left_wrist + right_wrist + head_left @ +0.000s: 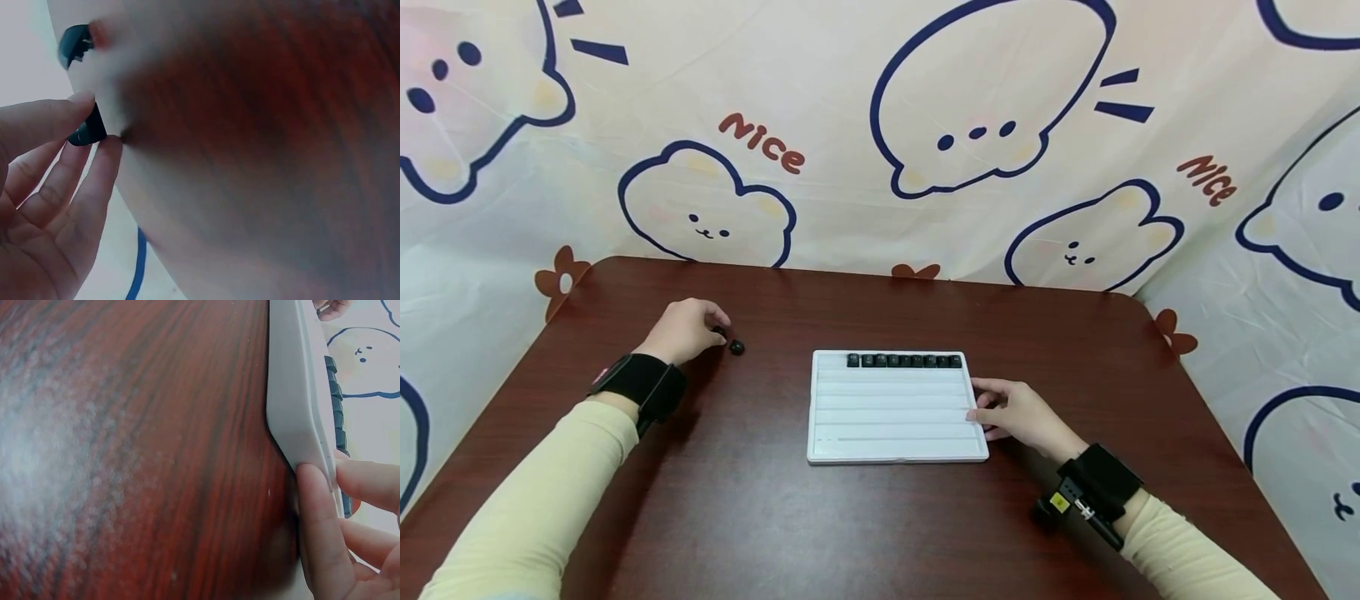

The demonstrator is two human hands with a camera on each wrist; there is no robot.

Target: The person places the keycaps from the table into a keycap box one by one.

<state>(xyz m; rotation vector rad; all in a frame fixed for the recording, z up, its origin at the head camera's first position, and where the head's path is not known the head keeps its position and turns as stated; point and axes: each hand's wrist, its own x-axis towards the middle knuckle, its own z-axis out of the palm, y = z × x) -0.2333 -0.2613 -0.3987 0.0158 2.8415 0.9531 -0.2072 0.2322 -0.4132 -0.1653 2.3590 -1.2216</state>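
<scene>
My left hand point(679, 332) is at the table's left side, pinching a small black keycap point(90, 129) between thumb and fingertips. Just beside it on the wood lies a second black keycap point(737, 347). Near the middle of the table lies a flat white tray point(887, 423) with ridged rows. Along its far row stand several black keycaps point(905, 361), starting a little in from the left end. My right hand point(1026, 417) grips the tray's right edge, thumb on the top face, as the right wrist view also shows.
The dark red-brown wooden table point(722, 517) has rounded far corners. Behind and beside it hangs a pale cloth point(835, 225) printed with cartoon bears. Both wrists wear black straps, and a small device point(1078, 504) sits on the right one.
</scene>
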